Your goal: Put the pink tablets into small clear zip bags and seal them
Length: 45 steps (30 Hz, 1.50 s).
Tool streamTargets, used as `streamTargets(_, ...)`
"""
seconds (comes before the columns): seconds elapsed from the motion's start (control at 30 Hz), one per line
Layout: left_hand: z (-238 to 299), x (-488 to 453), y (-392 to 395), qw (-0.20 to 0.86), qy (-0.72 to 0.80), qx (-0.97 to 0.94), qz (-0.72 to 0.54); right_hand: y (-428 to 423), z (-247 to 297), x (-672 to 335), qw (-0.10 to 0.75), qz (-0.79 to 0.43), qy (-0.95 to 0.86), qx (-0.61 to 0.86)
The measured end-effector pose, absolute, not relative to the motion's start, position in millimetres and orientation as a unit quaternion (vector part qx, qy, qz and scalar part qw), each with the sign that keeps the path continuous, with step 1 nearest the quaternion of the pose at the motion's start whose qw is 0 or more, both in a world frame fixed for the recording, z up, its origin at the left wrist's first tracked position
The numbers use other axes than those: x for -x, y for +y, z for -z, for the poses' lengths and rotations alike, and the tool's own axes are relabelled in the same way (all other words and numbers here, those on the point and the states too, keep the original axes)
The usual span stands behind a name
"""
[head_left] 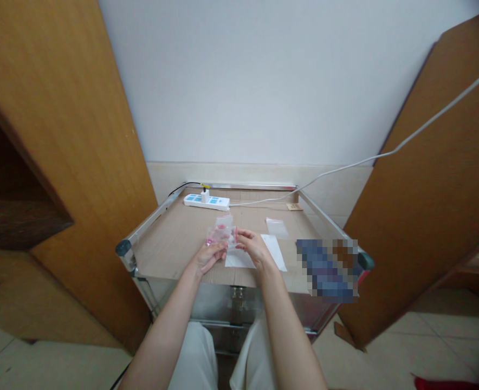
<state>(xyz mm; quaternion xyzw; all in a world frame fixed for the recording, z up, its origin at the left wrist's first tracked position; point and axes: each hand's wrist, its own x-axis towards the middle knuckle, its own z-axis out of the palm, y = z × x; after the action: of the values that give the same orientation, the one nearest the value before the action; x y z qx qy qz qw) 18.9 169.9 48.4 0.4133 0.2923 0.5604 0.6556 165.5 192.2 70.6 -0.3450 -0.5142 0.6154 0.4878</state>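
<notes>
A clear plastic zip bag (223,234) with a pinkish-red strip along its right edge is held up over the cart top. My left hand (213,256) is closed on its lower left part, where something small and pink shows; whether that lies inside the bag I cannot tell. At the red-edged side, the fingers of my right hand (252,246) pinch the bag. White paper (275,252) lies flat beneath and beside my right hand. Behind the held bag is another small clear bag (224,219), and a further stack of clear bags (277,228) rests to the right.
A white power strip (207,202) with a plug stands at the back left of the cardboard-covered cart (162,244). Its white cable (347,164) rises to the right. A small tan card (294,207) lies at the back; a blurred-out dark item (324,271) sits front right.
</notes>
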Motion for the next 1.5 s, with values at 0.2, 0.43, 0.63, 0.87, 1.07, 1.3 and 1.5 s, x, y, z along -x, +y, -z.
streamTargets(0.2,-48,-19,173,0.654,0.287,-0.384,-0.585,203,-64,-171,0.566,-0.571,-0.426,0.414)
streamTargets(0.43,-42,-19,177,0.658,0.290,-0.366,-0.590,230,-46,-175,0.692,-0.480,-0.335,0.422)
streamTargets(0.63,-40,-19,179,0.659,0.299,-0.367,-0.584,244,-35,-169,0.704,-0.494,-0.304,0.410)
streamTargets(0.87,-43,-21,182,0.657,0.299,-0.376,-0.581,250,-29,-162,0.712,-0.499,-0.282,0.405)
streamTargets(1.07,-42,-23,186,0.661,0.321,-0.371,-0.567,252,-21,-160,0.686,-0.515,-0.270,0.437)
streamTargets(1.3,-48,-30,193,0.647,0.358,-0.398,-0.543,251,-19,-160,0.685,-0.506,-0.285,0.441)
streamTargets(1.5,-53,-41,202,0.621,0.426,-0.435,-0.493,252,-16,-157,0.662,-0.506,-0.304,0.461)
